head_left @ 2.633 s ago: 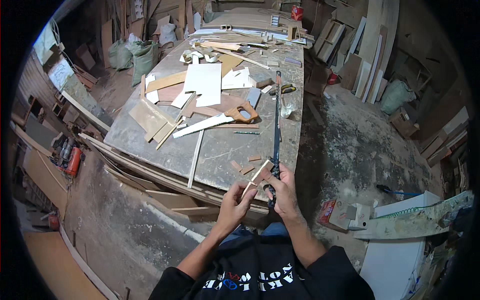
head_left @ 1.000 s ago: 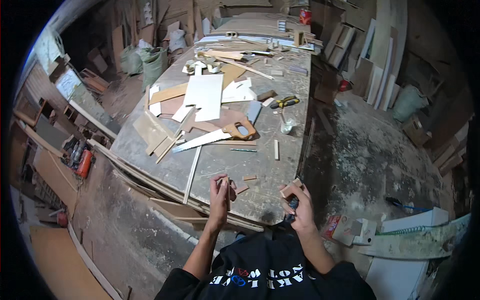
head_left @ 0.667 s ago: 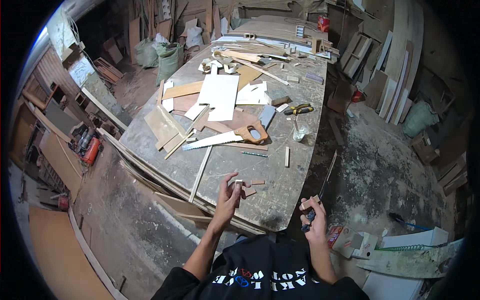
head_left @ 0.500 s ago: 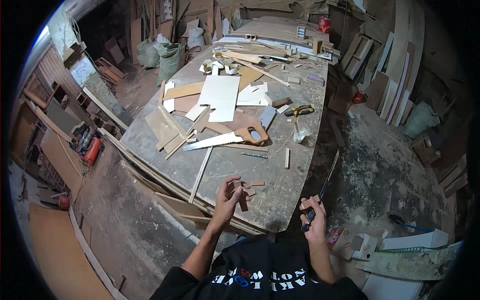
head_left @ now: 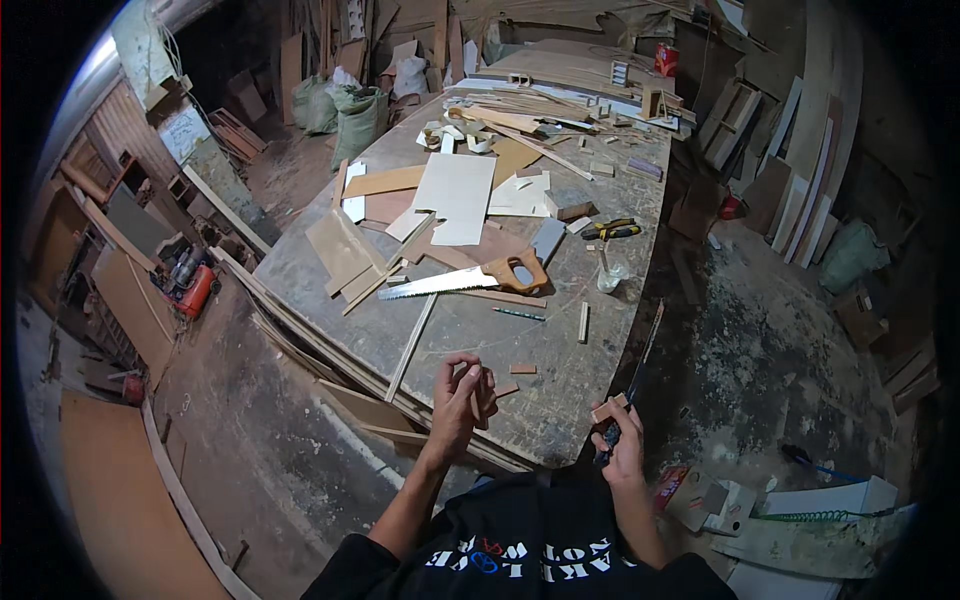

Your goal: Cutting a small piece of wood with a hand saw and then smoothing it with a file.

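Note:
My left hand [head_left: 458, 410] is over the near edge of the workbench, fingers curled around a small brown wood strip [head_left: 483, 408]. Off the bench's right corner, my right hand [head_left: 624, 450] is closed on a small light wood block [head_left: 609, 408], pinched near the fingertips. That same hand also grips a long, thin tool [head_left: 645, 355] with a dark handle; its slim shaft points up and away, and its exact kind cannot be made out. Two small reddish wood pieces [head_left: 523, 369] lie on the bench just beyond my left hand.
The workbench [head_left: 560, 350] carries a wooden-handled handsaw [head_left: 465, 280], a patterned pencil-like stick [head_left: 519, 314], yellow-black pliers [head_left: 611, 229], a clear cup [head_left: 608, 277] and a white board [head_left: 455, 200] among offcuts. A red machine [head_left: 195, 290] stands on the floor at left.
My left hand's fingers have drawn closer around the wood strip. My right hand, with the block and tool, has shifted slightly left. The view has turned a little.

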Demonstrator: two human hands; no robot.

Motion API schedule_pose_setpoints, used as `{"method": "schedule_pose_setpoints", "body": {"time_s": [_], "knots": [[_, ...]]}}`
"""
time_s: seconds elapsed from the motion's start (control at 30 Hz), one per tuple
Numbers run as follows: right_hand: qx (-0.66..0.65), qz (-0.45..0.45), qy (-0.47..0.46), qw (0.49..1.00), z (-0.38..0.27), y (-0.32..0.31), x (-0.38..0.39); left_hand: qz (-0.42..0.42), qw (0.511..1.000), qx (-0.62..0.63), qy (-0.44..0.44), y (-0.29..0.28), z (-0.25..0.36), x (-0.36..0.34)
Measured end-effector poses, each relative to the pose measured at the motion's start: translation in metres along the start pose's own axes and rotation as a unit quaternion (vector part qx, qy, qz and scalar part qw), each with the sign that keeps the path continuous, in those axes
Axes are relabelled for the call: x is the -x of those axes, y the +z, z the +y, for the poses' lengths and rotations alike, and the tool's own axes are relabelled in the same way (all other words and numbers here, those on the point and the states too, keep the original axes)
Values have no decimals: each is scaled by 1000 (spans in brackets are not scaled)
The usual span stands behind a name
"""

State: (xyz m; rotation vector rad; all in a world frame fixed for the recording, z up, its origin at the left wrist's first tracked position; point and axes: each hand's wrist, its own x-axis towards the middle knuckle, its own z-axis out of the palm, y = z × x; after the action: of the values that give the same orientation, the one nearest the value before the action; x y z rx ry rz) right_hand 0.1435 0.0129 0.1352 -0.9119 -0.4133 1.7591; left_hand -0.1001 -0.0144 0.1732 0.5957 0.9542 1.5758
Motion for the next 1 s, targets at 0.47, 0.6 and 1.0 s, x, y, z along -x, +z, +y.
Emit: {"method": "schedule_pose_setpoints", "body": {"time_s": [0.47, 0.6, 1.0], "knots": [[-23, 33, 1, 999, 4, -18, 9, 37, 997, -66, -13, -16, -16, -20], [-20, 43, -6, 999, 4, -22, 13, 42, 992, -117, -13, -31, -17, -46], [-4, 60, -8, 998, 4, -21, 24, 94, 963, -252, 22, -114, -38, -137]]}}
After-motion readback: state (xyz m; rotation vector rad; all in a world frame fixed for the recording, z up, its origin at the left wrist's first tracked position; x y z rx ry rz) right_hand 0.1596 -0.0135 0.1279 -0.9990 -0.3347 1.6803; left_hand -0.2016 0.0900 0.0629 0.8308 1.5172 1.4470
